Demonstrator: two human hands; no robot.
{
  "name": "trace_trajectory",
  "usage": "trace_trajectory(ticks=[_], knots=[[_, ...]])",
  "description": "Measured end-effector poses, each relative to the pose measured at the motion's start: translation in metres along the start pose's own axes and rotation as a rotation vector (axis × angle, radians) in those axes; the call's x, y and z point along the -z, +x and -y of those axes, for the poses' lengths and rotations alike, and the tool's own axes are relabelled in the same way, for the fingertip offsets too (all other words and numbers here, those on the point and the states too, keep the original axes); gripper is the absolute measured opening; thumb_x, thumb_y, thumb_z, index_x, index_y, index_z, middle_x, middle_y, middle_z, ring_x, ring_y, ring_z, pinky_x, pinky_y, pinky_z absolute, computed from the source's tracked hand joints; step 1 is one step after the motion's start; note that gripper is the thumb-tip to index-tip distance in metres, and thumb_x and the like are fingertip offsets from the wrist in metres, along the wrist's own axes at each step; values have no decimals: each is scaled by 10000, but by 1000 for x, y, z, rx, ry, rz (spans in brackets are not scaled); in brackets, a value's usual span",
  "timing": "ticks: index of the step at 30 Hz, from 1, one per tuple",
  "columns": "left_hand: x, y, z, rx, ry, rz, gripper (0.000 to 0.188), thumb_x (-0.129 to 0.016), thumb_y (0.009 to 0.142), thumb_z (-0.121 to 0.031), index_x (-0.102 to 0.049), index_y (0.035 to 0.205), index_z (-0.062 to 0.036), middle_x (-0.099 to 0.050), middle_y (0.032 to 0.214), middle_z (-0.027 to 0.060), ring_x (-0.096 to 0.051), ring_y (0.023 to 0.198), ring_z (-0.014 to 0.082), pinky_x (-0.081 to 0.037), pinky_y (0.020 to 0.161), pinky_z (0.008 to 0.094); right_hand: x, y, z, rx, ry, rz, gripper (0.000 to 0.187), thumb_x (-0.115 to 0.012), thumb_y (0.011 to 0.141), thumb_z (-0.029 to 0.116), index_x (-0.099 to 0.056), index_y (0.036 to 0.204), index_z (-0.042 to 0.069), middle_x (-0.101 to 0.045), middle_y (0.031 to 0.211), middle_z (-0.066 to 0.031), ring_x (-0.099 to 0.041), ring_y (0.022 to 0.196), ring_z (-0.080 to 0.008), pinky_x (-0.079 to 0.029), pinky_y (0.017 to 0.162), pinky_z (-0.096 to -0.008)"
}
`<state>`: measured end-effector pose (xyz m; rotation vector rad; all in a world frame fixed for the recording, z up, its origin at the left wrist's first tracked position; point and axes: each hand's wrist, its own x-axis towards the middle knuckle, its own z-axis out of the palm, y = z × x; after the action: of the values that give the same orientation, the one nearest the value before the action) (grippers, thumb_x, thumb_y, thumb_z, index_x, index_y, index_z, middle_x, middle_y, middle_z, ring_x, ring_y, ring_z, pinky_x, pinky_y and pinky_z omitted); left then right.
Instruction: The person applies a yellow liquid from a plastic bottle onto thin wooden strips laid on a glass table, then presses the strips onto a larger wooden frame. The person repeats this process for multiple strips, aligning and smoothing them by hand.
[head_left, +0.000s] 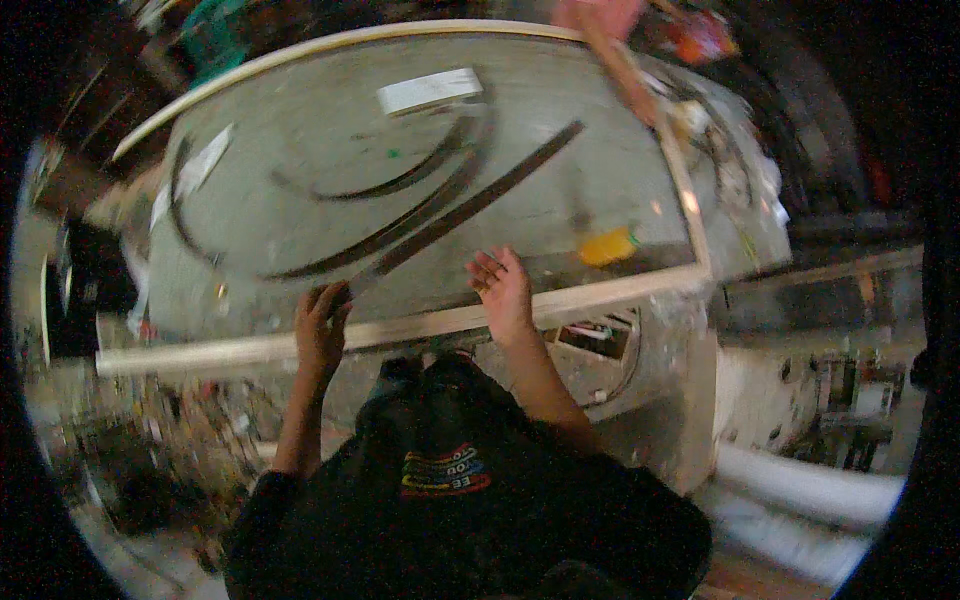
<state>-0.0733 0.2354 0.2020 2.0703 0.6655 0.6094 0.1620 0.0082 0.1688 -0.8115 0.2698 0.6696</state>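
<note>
Left hand (322, 318) is curled by the near-left end of the straight dark strip (480, 200) across the table (310, 110), grip unclear, and the strip is best steadied with the open right hand (506, 292).

Cluttered workshop: wood-edged worktable (430, 325), dark strips (482, 203)
</note>
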Motion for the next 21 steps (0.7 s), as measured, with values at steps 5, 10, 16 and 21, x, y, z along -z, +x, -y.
trace_trajectory(ticks=[5,10,16,21], knots=[[-15,-62,-30,107,22,-150,336,-704,911,7,-668,1243,-25,-639,1177,164,-658,1067,289,-545,908,359,-94,-27,-60,233,-404,374,741,-564,1051,418,-167,1608,132,-464,1485,-157,-609,1160,-263,-475,1008,-432],[-5,-114,-38,165,-2,-316,327,-720,928,-61,-665,1248,-16,-645,1152,156,-659,1057,279,-535,905,352,-151,-60,-107,100,-469,679,776,-503,1069,449,-54,1627,151,-414,1559,-190,-621,1224,-309,-518,997,-423],[62,-162,-8,252,-198,-354,347,-722,945,-132,-658,1273,-37,-667,1165,146,-670,1034,277,-531,908,366,-216,-112,-181,154,-712,880,723,-521,1061,454,-203,1602,95,-656,1258,-187,-712,812,-196,-579,682,-307],[120,-191,16,282,-290,-374,450,-731,950,-165,-597,1366,-60,-656,1293,122,-629,1201,250,-491,1023,383,-295,-143,-229,234,-977,1058,717,-601,1020,470,-368,1565,66,-737,1059,-142,-676,643,-143,-538,531,-286]])
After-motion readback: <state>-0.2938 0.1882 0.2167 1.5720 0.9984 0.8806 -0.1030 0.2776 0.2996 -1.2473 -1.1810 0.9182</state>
